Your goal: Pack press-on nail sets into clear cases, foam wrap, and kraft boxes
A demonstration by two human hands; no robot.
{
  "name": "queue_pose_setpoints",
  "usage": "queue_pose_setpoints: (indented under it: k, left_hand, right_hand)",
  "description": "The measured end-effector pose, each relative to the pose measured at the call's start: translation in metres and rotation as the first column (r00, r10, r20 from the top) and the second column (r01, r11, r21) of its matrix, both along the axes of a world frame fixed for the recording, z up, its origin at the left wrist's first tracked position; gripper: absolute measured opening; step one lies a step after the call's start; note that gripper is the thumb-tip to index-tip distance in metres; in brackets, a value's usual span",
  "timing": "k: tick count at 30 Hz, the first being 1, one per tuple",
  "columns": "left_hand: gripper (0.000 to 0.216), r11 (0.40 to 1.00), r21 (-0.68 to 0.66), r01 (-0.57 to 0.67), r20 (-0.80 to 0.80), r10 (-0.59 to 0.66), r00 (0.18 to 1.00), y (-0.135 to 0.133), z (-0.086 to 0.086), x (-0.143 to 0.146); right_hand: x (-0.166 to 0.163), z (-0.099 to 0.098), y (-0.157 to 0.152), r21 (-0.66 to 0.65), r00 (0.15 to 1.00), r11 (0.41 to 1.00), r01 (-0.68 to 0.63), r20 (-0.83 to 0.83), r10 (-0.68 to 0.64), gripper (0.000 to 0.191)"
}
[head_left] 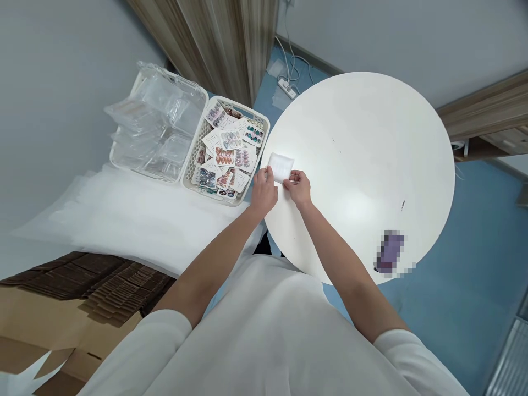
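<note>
White packet [281, 165], one, small and soft-looking, laid at the left side of a round table [371, 148]; both hands on it.
Detail: the near left corner is touched by the fingers of the left hand [264, 191], whose grip cannot be told; the near right corner is pinched between thumb and fingers of the right hand [298, 188]. Just beside the table edge, a basket [206, 196] is heaped with cards [231, 155] of false nails; white sheets [132, 212] are spread near the left forearm. Risks, as judged: the packet could be lost over the near edge by a leftward push; its wrapping could be loosened by an early release; cards could be spilled or sheets dragged by a wide swing of the left arm.
</note>
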State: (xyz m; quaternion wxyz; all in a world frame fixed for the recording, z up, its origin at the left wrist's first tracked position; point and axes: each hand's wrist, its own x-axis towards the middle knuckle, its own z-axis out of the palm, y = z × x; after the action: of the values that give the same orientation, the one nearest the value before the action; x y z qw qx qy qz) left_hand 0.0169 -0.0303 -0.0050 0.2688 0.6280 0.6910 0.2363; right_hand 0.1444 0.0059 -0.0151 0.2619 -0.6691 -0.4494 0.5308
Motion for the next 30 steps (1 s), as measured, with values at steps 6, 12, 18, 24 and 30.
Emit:
queue_pose_setpoints:
  k: [6,12,18,24,30]
  left_hand:
    - [0.064,0.999,0.033,-0.007,0.038,0.006,0.999,-0.011,0.005,0.000]
    - [0.066,0.996,0.008,0.084,0.052,-0.084,0.995,-0.057,0.013,0.013]
    - [0.050,0.974,-0.023,0.226,0.018,-0.226,0.974,-0.128,0.022,0.033]
    - [0.030,0.960,-0.095,0.263,0.119,-0.251,0.961,-0.168,0.030,0.047]
    - [0.029,0.960,-0.206,0.191,0.134,-0.165,0.977,-0.204,0.047,0.065]
  right_hand:
    - [0.015,0.007,-0.014,-0.029,0.997,0.997,0.064,-0.038,-0.065,0.048]
    - [0.056,0.020,-0.083,-0.054,0.996,0.996,0.069,0.058,-0.066,0.045]
    - [0.107,0.040,-0.176,-0.128,0.993,0.985,0.115,0.008,-0.115,0.036]
    - [0.145,0.047,-0.214,-0.118,0.999,0.993,0.015,-0.029,-0.019,0.031]
    - [0.167,0.050,-0.217,-0.052,0.984,0.983,-0.177,-0.044,0.174,0.028]
